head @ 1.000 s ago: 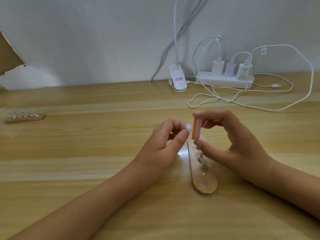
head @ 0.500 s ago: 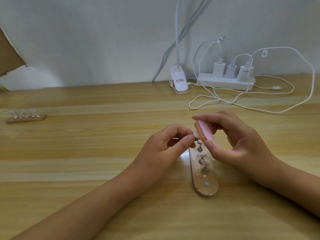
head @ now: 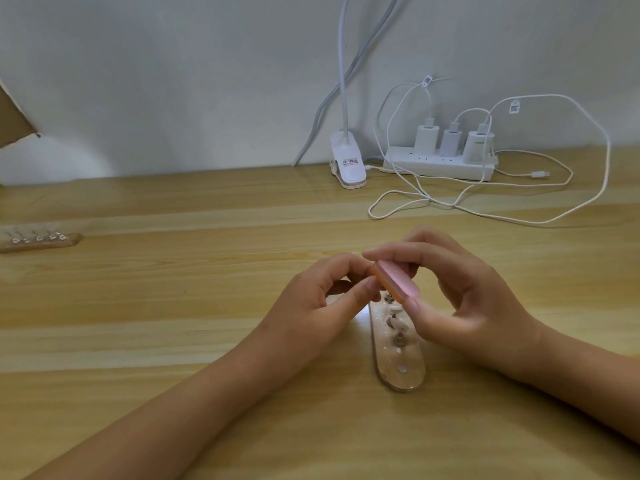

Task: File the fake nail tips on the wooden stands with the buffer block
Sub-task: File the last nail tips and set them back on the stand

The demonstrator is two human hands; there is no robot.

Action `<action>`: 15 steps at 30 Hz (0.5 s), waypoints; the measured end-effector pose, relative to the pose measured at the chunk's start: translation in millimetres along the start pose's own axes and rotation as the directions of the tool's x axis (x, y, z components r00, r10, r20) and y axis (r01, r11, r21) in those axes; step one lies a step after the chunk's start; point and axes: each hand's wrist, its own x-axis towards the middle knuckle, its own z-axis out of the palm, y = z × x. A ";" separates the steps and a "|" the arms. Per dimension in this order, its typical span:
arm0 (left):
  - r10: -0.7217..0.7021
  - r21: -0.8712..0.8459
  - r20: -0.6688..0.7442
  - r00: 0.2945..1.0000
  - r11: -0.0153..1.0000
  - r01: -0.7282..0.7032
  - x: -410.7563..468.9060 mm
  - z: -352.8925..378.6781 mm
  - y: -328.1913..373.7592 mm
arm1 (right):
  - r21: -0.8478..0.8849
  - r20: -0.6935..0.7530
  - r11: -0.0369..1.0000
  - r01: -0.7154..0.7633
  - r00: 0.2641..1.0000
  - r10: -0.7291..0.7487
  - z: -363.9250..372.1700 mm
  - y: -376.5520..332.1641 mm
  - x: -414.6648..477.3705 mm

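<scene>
A wooden stand (head: 398, 362) lies lengthwise on the table in front of me, with small pegs and a white nail tip (head: 395, 309) on it. My right hand (head: 460, 299) pinches a pink and orange buffer block (head: 394, 280) between thumb and fingers, tilted flat above the stand's far end. My left hand (head: 318, 299) pinches something small against the block's left end; my fingertips hide it, though earlier frames show a nail tip there. A second wooden stand (head: 41, 240) with several clear tips lies far left.
A white clip lamp (head: 348, 164) stands at the back of the wooden table (head: 173, 306). A white power strip (head: 440, 164) with three chargers sits to its right, and white cables (head: 485, 209) loop over the table behind my hands. Cardboard (head: 14, 116) juts in at the left edge.
My right hand has tipped the buffer block from upright on its edge to lying slanted, pink face up, and lowered it onto the spot my left fingers hold.
</scene>
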 end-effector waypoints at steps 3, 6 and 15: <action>-0.016 -0.008 -0.007 1.000 1.000 0.016 -0.7 0.4 0.9 | -0.001 -0.016 0.999 -0.042 0.999 0.042 -1.6 2.2 0.5; -0.011 0.004 -0.005 1.000 1.000 0.011 -1.1 0.6 1.6 | -0.032 0.015 0.999 0.003 1.000 -0.003 -1.5 1.1 -0.9; -0.017 -0.020 -0.021 1.000 1.000 0.017 -1.8 0.5 1.4 | -0.116 0.010 0.993 0.022 1.000 -0.021 -3.6 1.1 -1.6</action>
